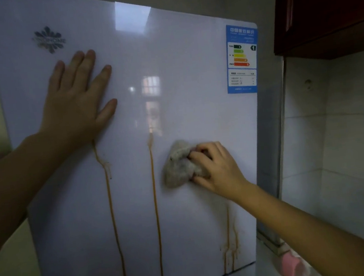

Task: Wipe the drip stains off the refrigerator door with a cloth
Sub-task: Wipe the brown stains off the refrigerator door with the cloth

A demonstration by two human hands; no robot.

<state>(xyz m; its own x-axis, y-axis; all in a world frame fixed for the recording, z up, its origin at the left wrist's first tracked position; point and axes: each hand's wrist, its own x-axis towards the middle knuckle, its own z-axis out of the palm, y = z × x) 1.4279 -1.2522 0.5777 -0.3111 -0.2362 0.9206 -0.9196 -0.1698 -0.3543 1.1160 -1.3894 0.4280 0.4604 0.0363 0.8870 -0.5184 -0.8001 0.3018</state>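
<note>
The glossy white refrigerator door (183,93) fills the view. Three brown drip stains run down it: a left stain (110,199), a middle stain (155,206) and a smeared right stain (229,239) near the door's lower right. My right hand (216,167) is shut on a bunched grey cloth (179,164) and presses it against the door, just right of the middle stain and above the right one. My left hand (78,96) lies flat on the door with fingers spread, above the top of the left stain.
A blue energy label (242,58) is stuck at the door's upper right, a dark logo (49,40) at upper left. A dark red wall cabinet (324,11) hangs to the right above a tiled wall (330,135). A pink object (291,264) lies at lower right.
</note>
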